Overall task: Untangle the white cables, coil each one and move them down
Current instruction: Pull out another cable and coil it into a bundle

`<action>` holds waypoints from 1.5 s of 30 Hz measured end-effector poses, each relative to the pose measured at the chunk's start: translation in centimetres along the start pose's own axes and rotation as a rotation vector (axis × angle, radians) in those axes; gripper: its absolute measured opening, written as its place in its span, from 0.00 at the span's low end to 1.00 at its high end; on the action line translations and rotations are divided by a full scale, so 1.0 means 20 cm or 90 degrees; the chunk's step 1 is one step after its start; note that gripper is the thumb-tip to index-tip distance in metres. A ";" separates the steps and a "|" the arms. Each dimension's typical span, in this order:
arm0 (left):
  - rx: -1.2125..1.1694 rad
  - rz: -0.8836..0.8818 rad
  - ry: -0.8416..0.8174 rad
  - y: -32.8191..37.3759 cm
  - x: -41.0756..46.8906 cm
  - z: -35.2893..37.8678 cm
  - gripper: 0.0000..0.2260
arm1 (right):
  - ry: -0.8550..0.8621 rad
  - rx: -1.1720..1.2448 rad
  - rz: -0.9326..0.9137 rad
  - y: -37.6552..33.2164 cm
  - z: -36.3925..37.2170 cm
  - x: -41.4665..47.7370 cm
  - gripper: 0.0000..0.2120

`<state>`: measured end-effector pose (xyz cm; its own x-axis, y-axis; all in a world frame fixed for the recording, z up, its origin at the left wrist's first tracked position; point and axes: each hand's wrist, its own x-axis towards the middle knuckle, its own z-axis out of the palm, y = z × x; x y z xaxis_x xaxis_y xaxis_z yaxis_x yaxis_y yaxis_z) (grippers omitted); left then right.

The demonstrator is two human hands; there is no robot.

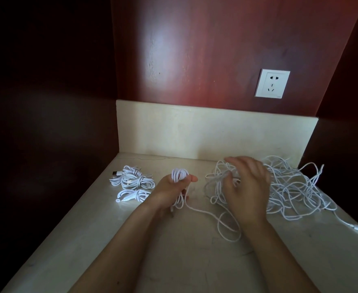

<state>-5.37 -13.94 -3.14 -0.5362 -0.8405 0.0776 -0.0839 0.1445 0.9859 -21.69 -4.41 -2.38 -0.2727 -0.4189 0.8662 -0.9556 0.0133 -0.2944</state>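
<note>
Left hand [171,191] clenches a part-wound coil [180,175] of white cable, loops standing up out of the fist. Its loose tail [226,226] trails across the countertop [173,261] toward the person's right.

Right hand [245,187] is over the near edge of the tangle [296,187], fingers curled down among the strands. Motion blur prevents confirming whether a strand is pinched.

Status:
- Done: several finished coils [131,182] lie grouped at the left of the counter, well apart from the tangle.
- In hand: one cable partly wound, its tail unwound.
- Outstanding: the tangle at right is large and unsorted, with one plug end lying out at the far right.

Judged less than half complete.
</note>
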 end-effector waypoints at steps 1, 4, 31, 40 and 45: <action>0.019 0.022 -0.002 0.00 -0.01 0.01 0.11 | -0.010 0.023 -0.046 -0.05 0.00 0.00 0.13; 0.030 0.059 -0.028 0.02 -0.03 0.04 0.12 | -0.087 0.123 -0.054 -0.16 0.05 -0.04 0.13; 0.116 0.032 -0.323 0.06 -0.09 0.05 0.11 | -0.535 0.758 0.444 -0.10 0.04 -0.01 0.03; 0.283 0.108 -0.251 0.09 -0.10 0.06 0.12 | -0.472 0.839 0.560 -0.09 0.06 0.00 0.07; 0.618 0.167 -0.013 0.07 -0.04 0.06 0.15 | -0.407 0.900 0.610 -0.09 0.06 0.03 0.06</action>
<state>-6.06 -12.43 -1.96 -0.6494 -0.7132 0.2639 -0.6047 0.6947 0.3895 -20.00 -5.81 -1.82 -0.2030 -0.9783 0.0408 0.3814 -0.1174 -0.9169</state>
